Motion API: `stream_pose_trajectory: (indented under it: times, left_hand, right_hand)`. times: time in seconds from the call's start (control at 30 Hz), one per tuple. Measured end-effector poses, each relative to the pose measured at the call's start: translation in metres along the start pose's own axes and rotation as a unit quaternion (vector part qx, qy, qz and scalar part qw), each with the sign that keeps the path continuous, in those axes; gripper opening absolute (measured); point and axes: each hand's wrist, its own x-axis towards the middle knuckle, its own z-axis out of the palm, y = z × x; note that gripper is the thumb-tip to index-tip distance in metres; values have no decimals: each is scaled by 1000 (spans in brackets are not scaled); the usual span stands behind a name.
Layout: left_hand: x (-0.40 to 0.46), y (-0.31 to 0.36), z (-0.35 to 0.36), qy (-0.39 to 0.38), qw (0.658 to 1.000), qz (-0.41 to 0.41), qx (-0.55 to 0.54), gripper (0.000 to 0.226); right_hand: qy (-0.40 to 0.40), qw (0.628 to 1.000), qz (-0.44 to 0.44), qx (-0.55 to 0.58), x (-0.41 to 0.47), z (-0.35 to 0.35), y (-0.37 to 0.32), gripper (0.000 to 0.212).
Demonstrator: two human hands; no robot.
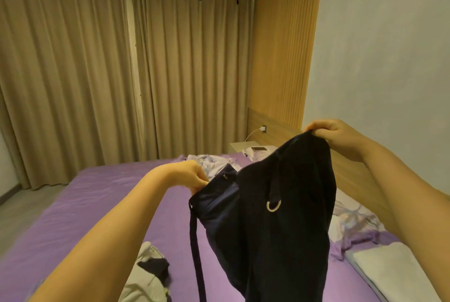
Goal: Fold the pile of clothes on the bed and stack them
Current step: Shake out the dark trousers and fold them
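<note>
I hold a dark navy garment (280, 223) with a belt strap and a metal D-ring up in the air over the purple bed (102, 194). My left hand (192, 175) pinches its waistband at the left end. My right hand (336, 136) grips the other end higher up, so the garment hangs tilted. A long dark strap dangles from the left side. Near the bottom edge, a small pile of white and dark clothes (148, 275) lies on the bed.
A crumpled pale patterned blanket (353, 223) and a white pillow (389, 270) lie at the right. A bedside table (241, 147) with a phone (259, 148) and charger cable stands beyond the bed. Tan curtains (109, 70) cover the far wall.
</note>
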Motion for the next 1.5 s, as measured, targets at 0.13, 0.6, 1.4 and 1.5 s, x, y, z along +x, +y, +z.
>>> stream_pose_trajectory:
  times: [0.13, 0.6, 1.4, 1.5]
  left_hand:
    - [7, 11, 18, 9, 998, 33, -47, 14]
    - [65, 66, 58, 169, 903, 42, -393, 19]
    - [75, 142, -2, 463, 860, -30, -212, 29]
    - [72, 145, -1, 503, 828, -40, -243, 35]
  right_hand:
    - [-4, 999, 8, 53, 8, 3, 12, 26]
    - [6, 980, 37, 197, 22, -31, 86, 25]
    - [-97, 979, -70, 167, 85, -79, 138, 21]
    - [-134, 983, -79, 99, 87, -81, 139, 16]
